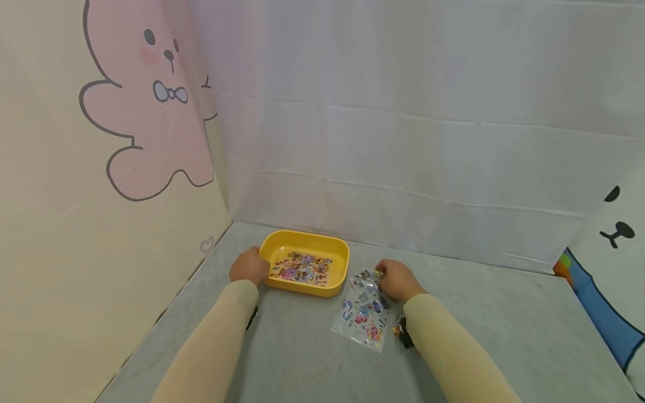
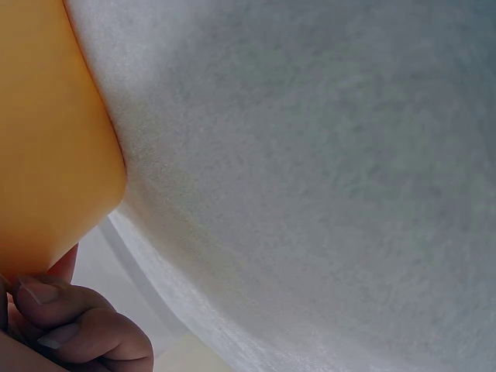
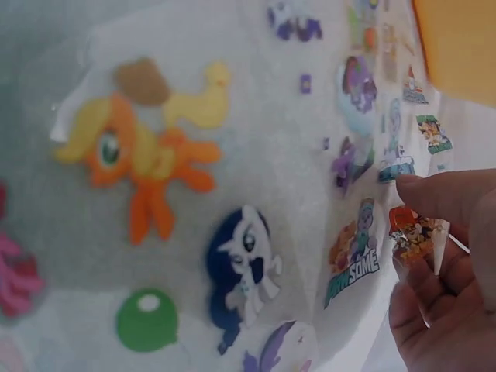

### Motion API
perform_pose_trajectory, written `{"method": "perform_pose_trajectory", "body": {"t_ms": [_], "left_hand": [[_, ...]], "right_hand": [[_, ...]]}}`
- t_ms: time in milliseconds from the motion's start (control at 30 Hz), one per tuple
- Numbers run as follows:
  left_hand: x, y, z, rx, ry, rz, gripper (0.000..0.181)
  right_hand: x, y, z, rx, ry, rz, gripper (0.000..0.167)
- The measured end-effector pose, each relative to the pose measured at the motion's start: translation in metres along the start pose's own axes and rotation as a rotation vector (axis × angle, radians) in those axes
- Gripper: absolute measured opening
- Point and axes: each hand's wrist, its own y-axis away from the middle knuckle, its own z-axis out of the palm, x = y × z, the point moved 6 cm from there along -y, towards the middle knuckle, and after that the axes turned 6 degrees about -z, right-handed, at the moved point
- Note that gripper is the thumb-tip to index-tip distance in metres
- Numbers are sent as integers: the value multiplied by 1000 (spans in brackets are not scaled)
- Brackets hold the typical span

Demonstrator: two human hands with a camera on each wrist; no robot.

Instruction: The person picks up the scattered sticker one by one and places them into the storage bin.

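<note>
On the grey table sits a yellow tray [image 1: 339, 282] with many small colourful cartoon stickers [image 1: 302, 268] inside. My left hand [image 1: 249, 265] grips its left side; the left wrist view shows curled fingers [image 2: 89, 325] against the tray's underside edge. Right of the tray lies a clear sticker sheet [image 1: 360, 313] printed with ponies and other cartoon figures. My right hand [image 1: 398, 280] pinches it near its upper right corner. In the right wrist view, thumb and fingers hold the sheet's edge [image 3: 415, 236], which stands raised from the table. Whether several sheets overlap there is unclear.
A white cloth wall [image 1: 403, 168] rises behind the table [image 1: 494, 324]. To the left hangs a cream cloth with a pink bear [image 1: 151, 112], and a cloth with a bear print [image 1: 604, 280] stands at the right edge.
</note>
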Motion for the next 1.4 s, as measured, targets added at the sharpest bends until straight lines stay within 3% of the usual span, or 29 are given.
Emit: {"method": "perform_pose_trajectory", "body": {"t_ms": [133,367,700,1067,1233,1400], "left_hand": [[0,0,1,-2,3,2,52],[0,-1,1,-3,14,-10,53],[0,0,0,12,21,-24,52],[-1,2,-1,-3,15,-19,54],[-1,3,-2,2,23,-27,53],[1,4,-2,-1,27,-38,52]], "right_hand": [[7,2,-2,-13,-118,50,35],[18,4,-2,-28,-333,58,19],[19,9,-13,9,-407,47,11],[30,13,-17,57,-570,173,9],[34,14,-17,56,-652,200,11],[36,14,-21,69,-668,211,16]]}}
